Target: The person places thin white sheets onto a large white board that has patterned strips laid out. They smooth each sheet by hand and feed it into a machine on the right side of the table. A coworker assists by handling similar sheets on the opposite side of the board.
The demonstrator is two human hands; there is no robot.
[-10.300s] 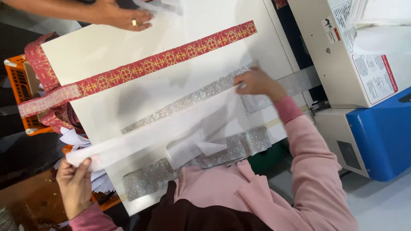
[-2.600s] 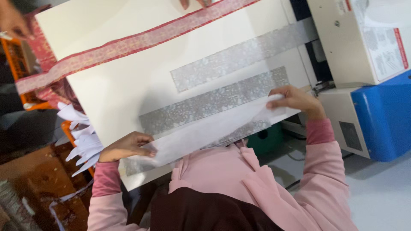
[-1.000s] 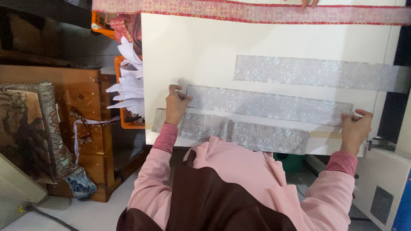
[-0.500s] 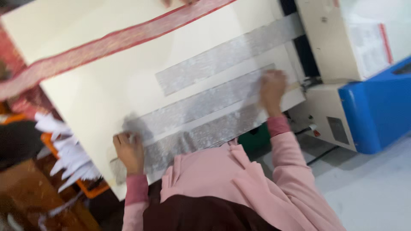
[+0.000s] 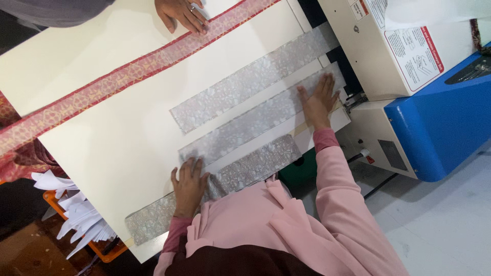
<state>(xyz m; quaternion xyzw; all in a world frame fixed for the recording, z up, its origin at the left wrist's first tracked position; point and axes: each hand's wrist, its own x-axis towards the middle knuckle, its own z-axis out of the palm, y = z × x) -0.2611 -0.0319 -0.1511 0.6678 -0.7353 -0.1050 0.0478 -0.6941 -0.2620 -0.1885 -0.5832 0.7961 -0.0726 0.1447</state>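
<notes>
Silver middle strip [image 5: 255, 125] now lies flat on the cream board [image 5: 128, 117], both hands pressing it down. A second ago each hand held one end of it; half a second ago they were already coming down onto it. So the laying step looks finished and this reads as smoothing or sticking it in place.

Left hand [image 5: 189, 186]: palm down on the near-left end of the middle strip, fingers spread and flat, gripping nothing. It also overlaps the near strip [image 5: 215, 191].

Right hand [image 5: 318, 99]: palm down on the far-right end of the middle strip, fingers splayed open, gripping nothing, just beside the board's right edge.

Relative to the middle strip:
- far strip [image 5: 255, 82], same silver pattern, lies parallel just beyond it, narrow bare gap between.
- near strip lies parallel on the person's side, partly hidden under the pink cloth.
- red band [image 5: 133, 71] runs well beyond, along the far part of the board, roughly parallel.
- co-worker's hand [image 5: 181, 14] rests flat on the red band, at the far side.
- white-and-blue machine [image 5: 419, 76] sits to the right, just off the board's edge.
- white paper scraps [image 5: 76, 214] in an orange tray, off to the left, below the board's edge.

Judgement: three silver strips placed, spacing looks even. Cannot tell whether the middle one is bonded yet.
</notes>
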